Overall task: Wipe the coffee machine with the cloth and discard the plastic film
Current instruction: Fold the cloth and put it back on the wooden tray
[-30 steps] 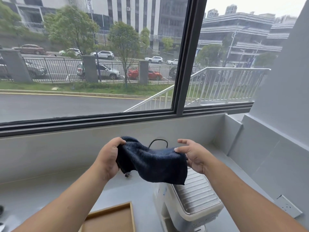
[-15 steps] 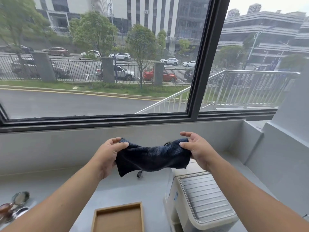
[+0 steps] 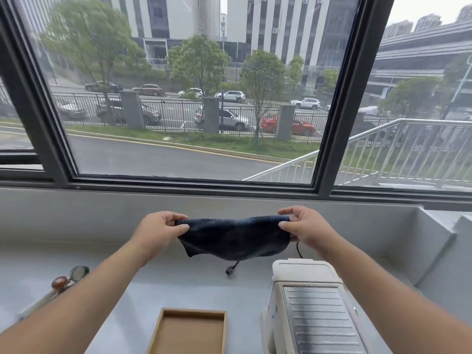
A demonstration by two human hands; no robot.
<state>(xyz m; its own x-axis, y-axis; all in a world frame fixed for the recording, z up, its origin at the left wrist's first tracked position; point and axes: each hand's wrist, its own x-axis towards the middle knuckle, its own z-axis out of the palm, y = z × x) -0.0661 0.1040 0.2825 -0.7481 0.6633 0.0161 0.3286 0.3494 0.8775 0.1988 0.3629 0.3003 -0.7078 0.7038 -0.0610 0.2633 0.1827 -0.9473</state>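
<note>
A dark blue cloth (image 3: 233, 238) hangs stretched between both hands, held in the air above the grey counter. My left hand (image 3: 159, 229) pinches its left corner, and my right hand (image 3: 305, 227) pinches its right corner. The white coffee machine (image 3: 306, 302) stands below and to the right of the cloth, its ribbed metal top facing up. My right forearm crosses over its right side. No plastic film can be made out.
A wooden tray (image 3: 189, 330) lies at the front centre of the grey counter (image 3: 178, 284). A black cord with a plug (image 3: 231, 269) trails behind the machine. Metal utensils with a brown knob (image 3: 67, 278) lie at the left. A window and low wall close off the back.
The cloth went from bunched and drooping to pulled out wide between both hands. My view has swung left, so the machine sits further right in frame.
</note>
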